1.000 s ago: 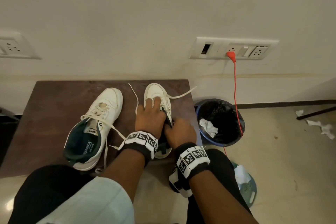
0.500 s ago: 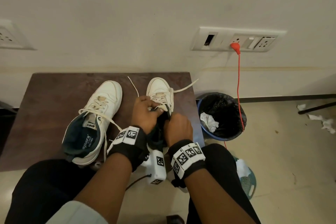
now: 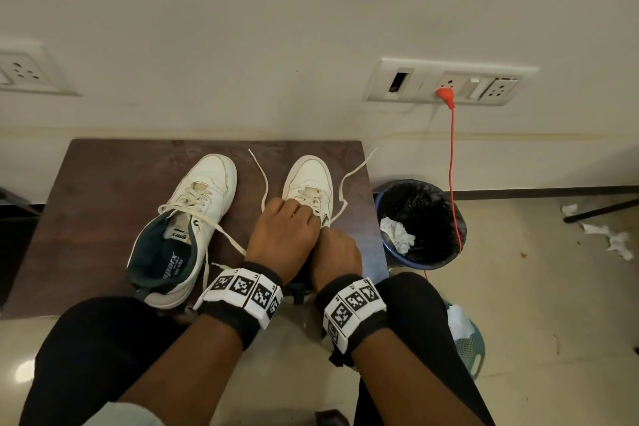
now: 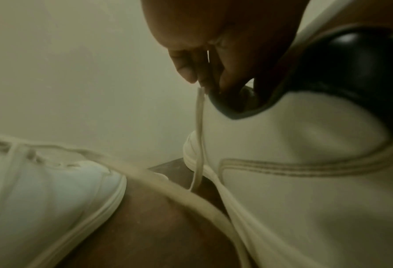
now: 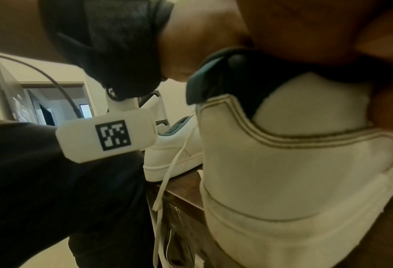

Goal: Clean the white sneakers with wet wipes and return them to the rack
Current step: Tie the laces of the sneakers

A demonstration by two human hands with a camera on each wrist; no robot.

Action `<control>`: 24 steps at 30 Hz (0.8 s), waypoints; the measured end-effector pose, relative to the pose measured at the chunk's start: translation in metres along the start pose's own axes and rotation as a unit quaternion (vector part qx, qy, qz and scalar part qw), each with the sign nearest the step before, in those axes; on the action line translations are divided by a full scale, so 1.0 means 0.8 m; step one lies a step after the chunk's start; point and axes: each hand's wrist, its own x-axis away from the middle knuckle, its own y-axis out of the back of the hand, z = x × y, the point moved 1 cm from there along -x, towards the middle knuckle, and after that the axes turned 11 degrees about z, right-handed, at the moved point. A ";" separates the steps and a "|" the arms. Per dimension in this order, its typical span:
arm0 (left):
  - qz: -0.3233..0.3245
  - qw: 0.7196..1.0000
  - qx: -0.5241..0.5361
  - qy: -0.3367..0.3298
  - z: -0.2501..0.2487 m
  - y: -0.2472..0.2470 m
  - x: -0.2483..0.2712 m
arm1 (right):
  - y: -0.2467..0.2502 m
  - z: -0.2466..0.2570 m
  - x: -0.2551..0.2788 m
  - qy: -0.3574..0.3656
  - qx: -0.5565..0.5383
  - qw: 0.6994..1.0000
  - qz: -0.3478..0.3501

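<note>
Two white sneakers with dark green linings stand on the brown table (image 3: 103, 190). The left sneaker (image 3: 204, 190) lies untied with loose laces, untouched. Both hands are on the right sneaker (image 3: 307, 176). My left hand (image 3: 283, 228) is curled over its tongue and opening; in the left wrist view my left hand (image 4: 202, 76) has fingertips (image 4: 186, 70) pinching the collar edge and a lace (image 4: 199, 136) at the sneaker (image 4: 305, 145). My right hand (image 3: 337, 252) grips the collar on the right side, above the heel (image 5: 282, 163). No wipe is visible in either hand.
A blue bin (image 3: 382, 204) with a black liner and used wipes stands right of the table. An orange cord (image 3: 451, 166) hangs from the wall socket beside it. Crumpled wipes (image 3: 608, 239) lie on the floor; a teal object (image 3: 473, 346) sits by my right knee.
My left hand went from lying flat on the tongue to curling and pinching at the collar. The right hand stayed at the collar. The right sneaker's laces spread wider.
</note>
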 end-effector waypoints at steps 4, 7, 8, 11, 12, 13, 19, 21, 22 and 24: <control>0.007 0.999 0.050 0.006 -0.003 -0.010 0.023 | -0.003 -0.004 0.001 -0.004 -0.017 1.000 0.007; -0.064 0.953 0.239 0.176 -0.002 -0.012 0.046 | -0.009 -0.015 0.007 -0.025 -0.092 0.995 0.003; -0.083 0.914 0.310 0.246 -0.002 -0.010 0.052 | -0.010 -0.018 0.011 -0.023 -0.128 0.991 0.005; -0.057 0.793 0.427 0.430 0.010 -0.011 0.054 | -0.011 -0.024 0.015 -0.007 -0.269 0.963 0.012; 0.003 0.764 0.446 0.467 0.016 -0.013 0.050 | -0.010 -0.024 0.014 0.001 -0.306 0.952 0.004; 0.062 0.740 0.457 0.490 0.021 -0.014 0.047 | -0.010 -0.023 0.012 0.007 -0.331 0.943 -0.008; 0.142 0.718 0.482 0.482 0.044 -0.013 0.024 | 0.003 -0.004 -0.018 0.024 -0.401 0.913 -0.067; 0.129 0.695 0.530 0.469 0.049 -0.013 0.024 | 0.003 0.000 -0.030 0.030 -0.391 0.917 -0.071; 0.111 0.676 0.560 0.465 0.049 -0.011 0.024 | 0.003 0.000 -0.035 0.027 -0.384 0.920 -0.073; 0.059 0.634 0.603 0.480 0.052 -0.008 0.025 | 0.003 -0.004 -0.042 0.020 -0.379 0.922 -0.081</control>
